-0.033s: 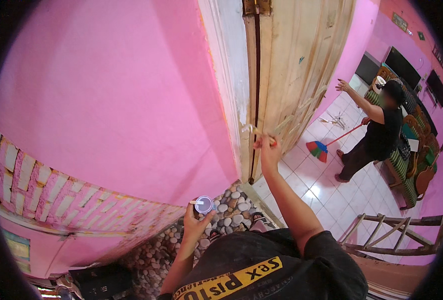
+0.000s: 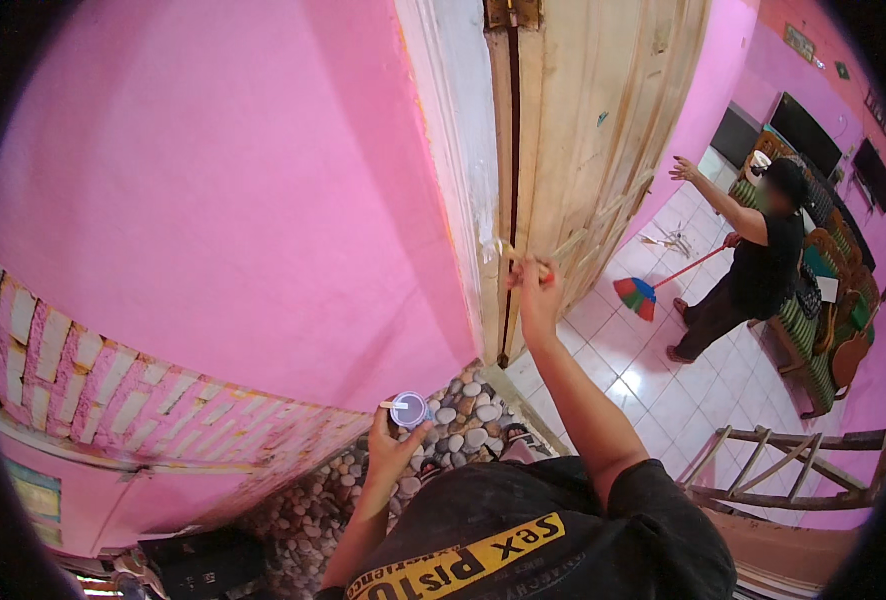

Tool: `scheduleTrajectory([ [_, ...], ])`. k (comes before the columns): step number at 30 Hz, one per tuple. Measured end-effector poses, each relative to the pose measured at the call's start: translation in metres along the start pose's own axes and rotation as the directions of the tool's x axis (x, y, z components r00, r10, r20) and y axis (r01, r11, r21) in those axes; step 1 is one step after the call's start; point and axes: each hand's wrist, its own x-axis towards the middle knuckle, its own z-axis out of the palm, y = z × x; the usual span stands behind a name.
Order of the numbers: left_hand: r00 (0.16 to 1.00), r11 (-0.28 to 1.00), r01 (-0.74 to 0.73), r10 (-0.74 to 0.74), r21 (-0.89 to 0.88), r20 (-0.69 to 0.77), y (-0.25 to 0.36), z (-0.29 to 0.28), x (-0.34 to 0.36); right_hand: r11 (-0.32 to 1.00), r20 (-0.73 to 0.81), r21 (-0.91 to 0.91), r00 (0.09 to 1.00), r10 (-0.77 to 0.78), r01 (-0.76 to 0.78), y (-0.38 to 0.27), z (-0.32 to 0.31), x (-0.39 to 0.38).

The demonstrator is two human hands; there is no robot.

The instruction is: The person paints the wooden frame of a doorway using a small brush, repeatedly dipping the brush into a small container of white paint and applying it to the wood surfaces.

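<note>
My right hand (image 2: pixel 534 276) is closed around the handle of a paintbrush (image 2: pixel 507 250). The brush's white-coated bristles are at the door frame (image 2: pixel 476 170), seemingly touching it, where the white upper part gives way to a duller lower stretch. Down by the pebbled floor, my left hand (image 2: pixel 393 445) grips a small round tub of paint (image 2: pixel 409 408) with its open top facing up. A pale strip, perhaps a stick or a label, shows at the tub's left rim. Beside the brush stands a wooden door (image 2: pixel 583 130) in bare, yellowish wood.
A pink wall (image 2: pixel 233 200) runs along the left, with brickwork (image 2: pixel 83 360) low down. Inside, a person (image 2: pixel 753 250) holds a broom (image 2: pixel 636 298) on white tiles and stretches out one arm. A wooden ladder (image 2: pixel 808 465) lies at the right, near a striped sofa (image 2: pixel 803 350).
The brush has shifted slightly upward, its bristles now closer against the door frame. My left hand and the tub look unchanged.
</note>
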Motion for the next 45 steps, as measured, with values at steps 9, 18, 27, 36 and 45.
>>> scheduleTrajectory([
  [9, 1.000, 1.000, -0.022, 0.022, 0.022, -0.007, 0.009, 0.002, -0.013, 0.949, 0.058, 0.294, 0.989, -0.135, 0.113, -0.061, 0.025, -0.017],
  [18, 0.998, 0.998, -0.046, 0.047, 0.031, -0.043, 0.016, -0.003, -0.017, 0.994, -0.075, -0.008, 0.992, 0.105, -0.106, 0.063, -0.037, -0.036],
  [27, 1.000, 1.000, 0.008, -0.008, 0.006, -0.016, 0.016, -0.003, -0.022, 0.977, 0.030, 0.174, 0.991, -0.131, 0.124, -0.082, 0.048, -0.018],
  [36, 1.000, 1.000, 0.020, -0.020, -0.015, 0.010, -0.006, -0.005, -0.018, 0.984, -0.034, 0.162, 0.997, 0.075, -0.069, 0.004, 0.004, -0.024],
  [45, 1.000, 1.000, 0.015, -0.015, 0.013, 0.018, 0.001, -0.007, -0.014, 0.997, -0.028, 0.069, 0.999, 0.029, -0.027, 0.011, -0.001, -0.002],
])
